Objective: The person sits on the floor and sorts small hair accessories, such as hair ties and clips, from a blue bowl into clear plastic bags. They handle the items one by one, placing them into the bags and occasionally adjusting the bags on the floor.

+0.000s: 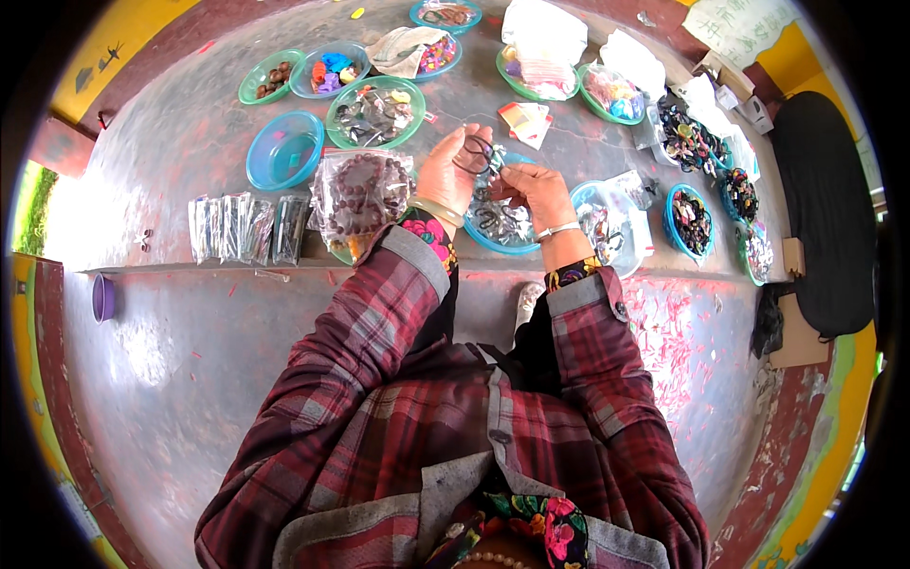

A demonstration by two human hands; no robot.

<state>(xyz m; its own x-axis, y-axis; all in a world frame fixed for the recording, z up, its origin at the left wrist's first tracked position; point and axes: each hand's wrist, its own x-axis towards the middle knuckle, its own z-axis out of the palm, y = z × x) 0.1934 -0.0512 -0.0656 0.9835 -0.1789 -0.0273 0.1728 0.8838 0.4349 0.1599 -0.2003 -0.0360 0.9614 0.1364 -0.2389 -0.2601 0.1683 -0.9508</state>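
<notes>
My left hand [445, 180] is raised with a thin black looped band [471, 169], resembling a hair tie, caught at its fingers. The fingers of my right hand [540, 194] are pinched together at the band's right side, around a small part too fine to make out. Below both hands stands a blue basin [502, 250] of small clear-wrapped pieces and dark loops, partly covered by the hands. Beside my left wrist lies a clear plastic bag [365, 194] of dark maroon beaded rings. To the right of my right wrist is a clear tub [633, 248] with bagged pieces.
Several packets [245, 228] lie along the ledge's near left edge. An empty blue basin [284, 152] and a green basin of wrapped pieces [376, 112] stand farther back. On the right are a blue basket [689, 223] and a long black cushion-like object [823, 213]. A purple container [103, 297] sits lower left.
</notes>
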